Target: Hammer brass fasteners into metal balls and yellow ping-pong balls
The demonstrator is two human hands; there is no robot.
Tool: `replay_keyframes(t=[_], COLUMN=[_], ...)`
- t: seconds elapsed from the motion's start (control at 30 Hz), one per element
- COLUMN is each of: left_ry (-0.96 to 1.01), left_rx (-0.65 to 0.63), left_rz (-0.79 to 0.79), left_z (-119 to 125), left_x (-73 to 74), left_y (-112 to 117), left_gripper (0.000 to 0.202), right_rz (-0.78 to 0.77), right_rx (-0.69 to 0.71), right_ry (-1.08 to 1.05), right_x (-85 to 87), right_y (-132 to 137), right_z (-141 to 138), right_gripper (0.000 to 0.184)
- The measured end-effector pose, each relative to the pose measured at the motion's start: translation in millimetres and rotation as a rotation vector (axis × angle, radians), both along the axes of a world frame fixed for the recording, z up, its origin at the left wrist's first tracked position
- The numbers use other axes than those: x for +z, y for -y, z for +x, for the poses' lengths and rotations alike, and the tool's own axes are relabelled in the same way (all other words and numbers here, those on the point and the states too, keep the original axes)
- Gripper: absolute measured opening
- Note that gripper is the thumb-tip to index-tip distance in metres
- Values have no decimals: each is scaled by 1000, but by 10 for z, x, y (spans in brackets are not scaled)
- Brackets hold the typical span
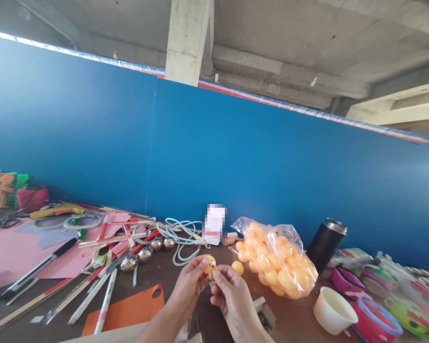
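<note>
My left hand (190,282) is closed on an orange ping-pong ball (209,263), held between thumb and fingers. A small dark or shiny spot shows on the ball's surface, too small to make out. Beside it, my right hand (233,291) is pinched, its fingertips close against the ball; whatever they hold is hidden. Just behind my right hand lies a loose orange ball (238,267). A clear plastic bag (277,259) full of such balls rests farther right. Partly covered by my right wrist is a small open box (268,318) with small dark items inside.
A phone (214,225) leans by the blue partition (253,166), near a pale coiled cord (180,238). To the right stand a black bottle (326,245) and a white paper cup (334,309). Sticks, a black marker (39,267), steel balls (145,254) and orange card (127,309) lie left.
</note>
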State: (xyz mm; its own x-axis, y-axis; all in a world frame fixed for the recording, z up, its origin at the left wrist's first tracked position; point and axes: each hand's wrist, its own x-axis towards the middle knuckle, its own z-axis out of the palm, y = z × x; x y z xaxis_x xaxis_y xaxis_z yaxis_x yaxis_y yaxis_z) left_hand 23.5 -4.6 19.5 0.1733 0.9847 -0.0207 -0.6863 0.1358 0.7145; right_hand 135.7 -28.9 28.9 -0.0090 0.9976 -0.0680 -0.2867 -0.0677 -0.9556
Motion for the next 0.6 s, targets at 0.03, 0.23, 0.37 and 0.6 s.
replay_keyframes(t=[0.03,0.23,0.37,0.6], left_ry=[1,-21,-17,-18], left_rx=[-1,-12,-9,-3], left_rz=[5,15,25,39], left_z=[0,-6,-7,0], left_x=[-2,2,15,33], left_y=[1,21,38,41], left_gripper=[23,21,22,22], right_rz=[1,8,23,25], right_rx=[-5,-14,-26,-45], right_ry=[5,29,31,36], right_x=[-9,-66,-104,-91], right_y=[-4,-31,-51,-30], right_z=[1,18,18,8], right_gripper=[24,25,27,28])
